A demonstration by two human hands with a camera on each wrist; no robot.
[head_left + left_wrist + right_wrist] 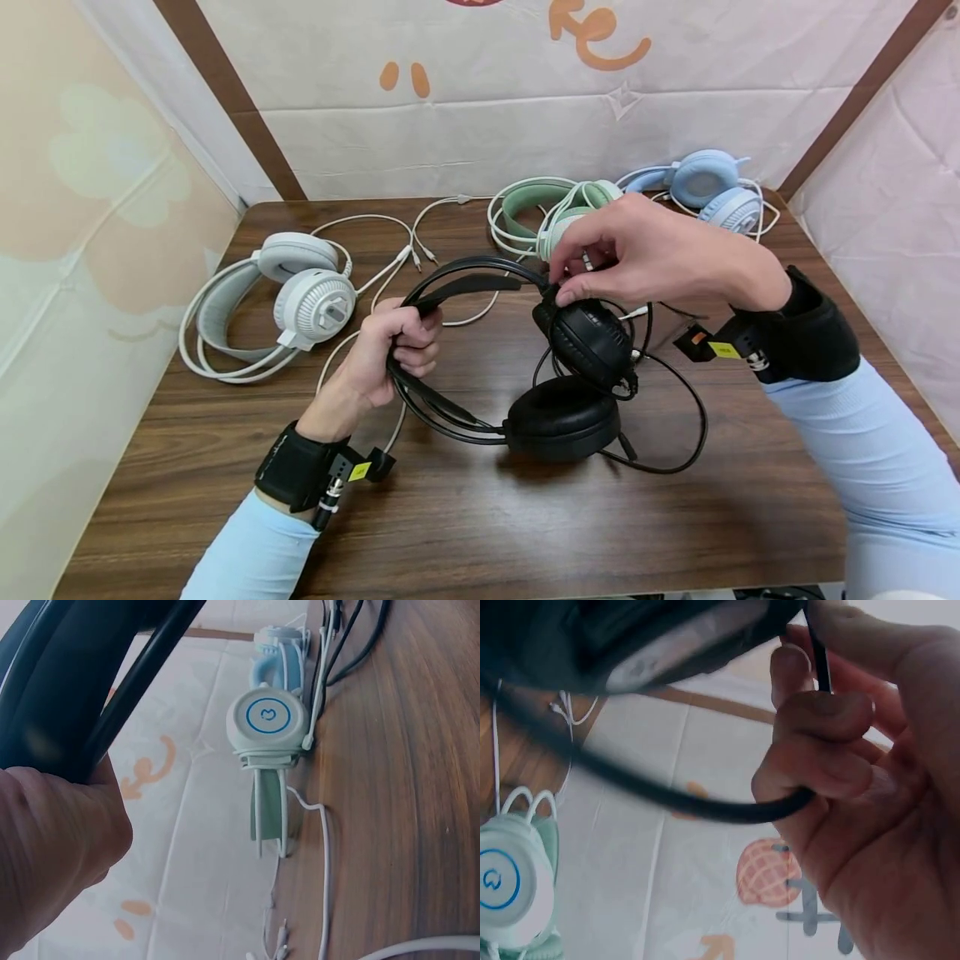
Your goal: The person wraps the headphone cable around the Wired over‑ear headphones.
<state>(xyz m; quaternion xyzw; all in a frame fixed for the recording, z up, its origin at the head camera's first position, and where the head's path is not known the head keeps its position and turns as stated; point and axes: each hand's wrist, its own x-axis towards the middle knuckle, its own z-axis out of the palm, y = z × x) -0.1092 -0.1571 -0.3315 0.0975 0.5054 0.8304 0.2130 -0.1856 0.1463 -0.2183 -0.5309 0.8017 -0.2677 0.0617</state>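
A pair of black over-ear headphones (566,421) is held over the middle of the table in the head view, its ear cups toward the right. My left hand (390,346) grips the headband (67,682), fingers curled around it. At the upper ear cup (592,342), my right hand (637,250) pinches the black cable near the headband's end. The right wrist view shows that cable (697,806) running into the curled fingers of the right hand (870,780). More black cable loops around the upper cup and hangs to the right.
White headphones (315,308) lie at the left, their cord trailing across the table (465,517). Green headphones (525,208) with a coiled cord lie at the back, partly behind my right hand. Light blue headphones (705,179) are at the back right. Printed fabric (450,142) surrounds the table.
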